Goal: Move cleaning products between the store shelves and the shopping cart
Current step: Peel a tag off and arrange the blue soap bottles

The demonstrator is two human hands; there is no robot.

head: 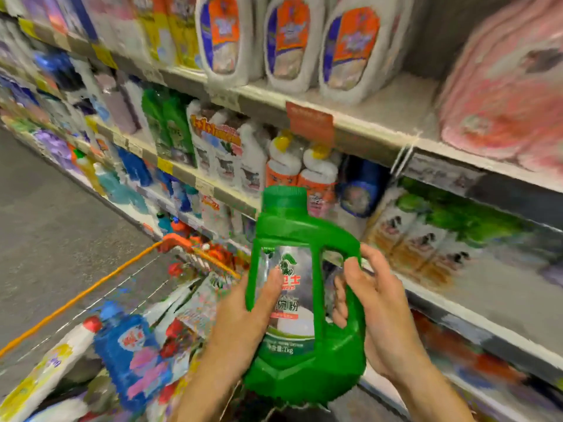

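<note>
Green detergent jug (300, 300) held upright between shopping cart (176, 240) and shelves (365, 126), likely two-handed for its weight. Left hand (240, 318) clasps the labelled body; right hand (384, 315) hooks its fingers through the handle.

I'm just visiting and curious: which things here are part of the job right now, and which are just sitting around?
In the job: green handled jug, held by left hand and right hand; shopping cart; store shelves.
Just sitting: white orange-labelled jugs; pink packs; yellow-capped bottles.
</note>
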